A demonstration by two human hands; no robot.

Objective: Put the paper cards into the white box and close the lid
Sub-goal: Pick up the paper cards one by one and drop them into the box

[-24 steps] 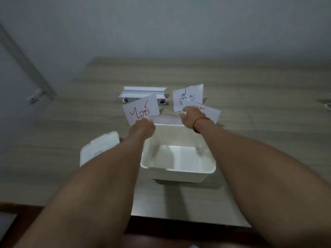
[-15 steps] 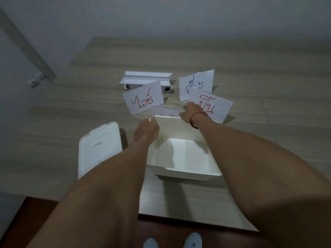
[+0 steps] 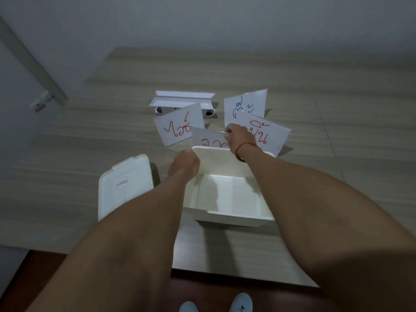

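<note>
Behind the open white plastic box on the wood-grain bench, the right hand pinches a red-lettered white paper card, best tilted flat over the rim while the left hand, closed at the box's far corner, steadies it; the white lid lies just left.

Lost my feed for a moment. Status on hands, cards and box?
Right hand pinching a red-lettered card behind the white box. Left hand at box's far-left corner, grip unclear. Box open, empty; lid lying left. Nothing blocking.

Bare forearms, no sleeves, red string bracelet — right wrist, pale shoes
</note>
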